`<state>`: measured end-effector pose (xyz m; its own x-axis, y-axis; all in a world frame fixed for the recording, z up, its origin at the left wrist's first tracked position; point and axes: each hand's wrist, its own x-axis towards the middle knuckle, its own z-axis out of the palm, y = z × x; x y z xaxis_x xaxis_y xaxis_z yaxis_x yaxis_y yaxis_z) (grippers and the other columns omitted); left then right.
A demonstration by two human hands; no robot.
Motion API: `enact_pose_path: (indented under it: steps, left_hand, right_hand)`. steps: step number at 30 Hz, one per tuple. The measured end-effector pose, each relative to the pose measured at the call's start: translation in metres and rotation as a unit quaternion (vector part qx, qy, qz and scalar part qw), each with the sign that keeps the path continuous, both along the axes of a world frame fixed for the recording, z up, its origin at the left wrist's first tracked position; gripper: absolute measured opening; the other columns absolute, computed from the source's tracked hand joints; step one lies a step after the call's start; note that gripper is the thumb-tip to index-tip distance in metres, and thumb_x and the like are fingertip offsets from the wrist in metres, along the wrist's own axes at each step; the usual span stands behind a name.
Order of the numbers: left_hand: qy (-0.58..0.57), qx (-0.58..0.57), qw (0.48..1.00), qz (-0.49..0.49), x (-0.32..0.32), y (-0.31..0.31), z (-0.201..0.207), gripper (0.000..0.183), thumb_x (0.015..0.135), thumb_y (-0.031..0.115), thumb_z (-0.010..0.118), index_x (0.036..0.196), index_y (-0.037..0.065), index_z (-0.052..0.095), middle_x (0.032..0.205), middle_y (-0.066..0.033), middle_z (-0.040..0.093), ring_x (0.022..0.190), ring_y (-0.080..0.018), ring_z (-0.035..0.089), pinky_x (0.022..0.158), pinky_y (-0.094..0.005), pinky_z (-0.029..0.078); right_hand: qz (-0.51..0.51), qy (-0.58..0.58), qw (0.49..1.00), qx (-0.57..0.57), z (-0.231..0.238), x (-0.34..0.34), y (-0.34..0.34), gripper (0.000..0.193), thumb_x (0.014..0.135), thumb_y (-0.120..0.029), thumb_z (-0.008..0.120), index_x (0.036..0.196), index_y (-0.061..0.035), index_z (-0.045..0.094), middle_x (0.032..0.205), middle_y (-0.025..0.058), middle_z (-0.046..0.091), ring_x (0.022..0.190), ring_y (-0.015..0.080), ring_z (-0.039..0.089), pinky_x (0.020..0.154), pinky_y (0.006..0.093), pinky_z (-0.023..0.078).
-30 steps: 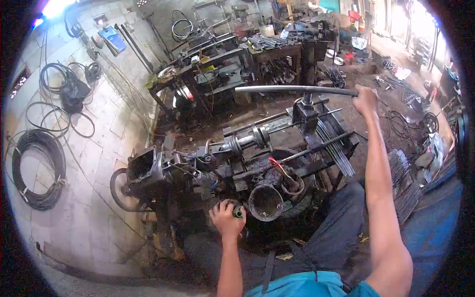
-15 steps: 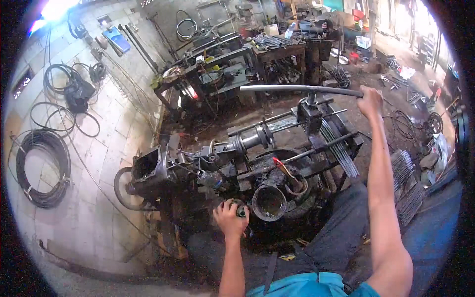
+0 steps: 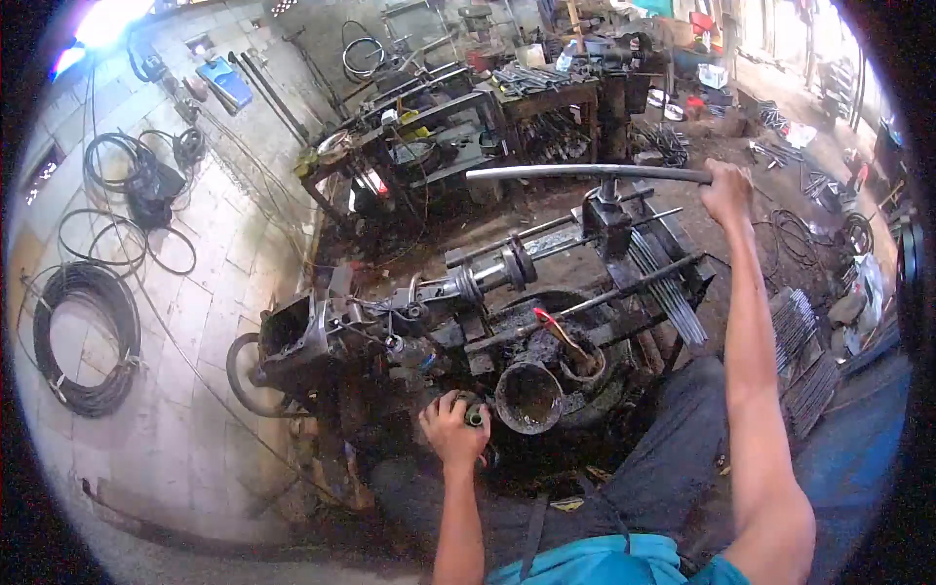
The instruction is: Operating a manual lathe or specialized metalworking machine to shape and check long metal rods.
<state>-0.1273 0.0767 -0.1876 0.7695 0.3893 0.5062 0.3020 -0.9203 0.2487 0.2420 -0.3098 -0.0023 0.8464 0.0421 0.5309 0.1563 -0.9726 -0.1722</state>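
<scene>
In front of me stands a dark, oily metal-working machine (image 3: pixel 439 292) with long rails. My right hand (image 3: pixel 728 193) is wrapped round the dark end of a long metal lever bar (image 3: pixel 546 172), which lies across the top of an upright post on the machine. Low and nearer me, my left hand (image 3: pixel 453 429) is closed over a dark round handle (image 3: pixel 474 416) with an open, greenish tube end. My palm hides most of it. Just right of that hand is a round metal bowl (image 3: pixel 528 398) with murky liquid inside.
A red-handled tool (image 3: pixel 556 327) leans in a pot beside the bowl. Thin metal rods (image 3: pixel 668 288) rest across the machine's right side, and more bundled rods (image 3: pixel 798 327) lie beyond my right arm. At left, a black cable coil (image 3: pixel 86 336) is by the pale wall. Behind stands a cluttered workbench (image 3: pixel 546 93).
The whole view has shifted very slightly. Both hands keep their grips, and the lever bar stays at nearly the same angle.
</scene>
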Motion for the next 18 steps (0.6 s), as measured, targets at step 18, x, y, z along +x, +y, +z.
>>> enact_pose_path:
  steps: [18]
  left_hand:
    - [0.03,-0.099,0.989,-0.108,-0.015,0.03,-0.006,0.028,0.071,0.034,0.07,0.088,0.013,0.07,0.117,-0.0024,0.064,0.113,-0.0323,0.052,0.098,-0.0493,0.035]
  right_hand:
    - [-0.019,-0.002,1.0,-0.002,-0.002,0.001,-0.003,0.033,0.071,-0.012,0.06,0.102,-0.011,0.069,0.1,0.0187,0.068,0.1,0.0365,0.063,0.096,0.0465,0.043]
